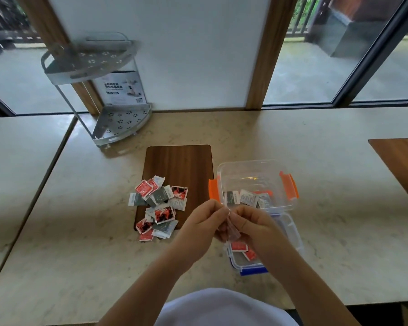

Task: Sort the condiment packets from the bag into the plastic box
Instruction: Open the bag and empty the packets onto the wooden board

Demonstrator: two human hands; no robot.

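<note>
both hands pinch a small clear bag over the blue box

left hand (201,222) and right hand (250,225) close thumb and fingers on the bag (232,232), likely to empty or fold it. at 6 o'clock beneath it, the blue box (252,270) holds red packets; at 12 o'clock the orange box (254,184) holds grey and white ones. unsorted packets (158,208) lie at 9 o'clock on the board (179,161).

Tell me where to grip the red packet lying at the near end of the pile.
Pinch the red packet by its near edge, coming from the person's side with the left hand. It lies flat on the table, off the board, its far edge tucked against other packets.
</note>
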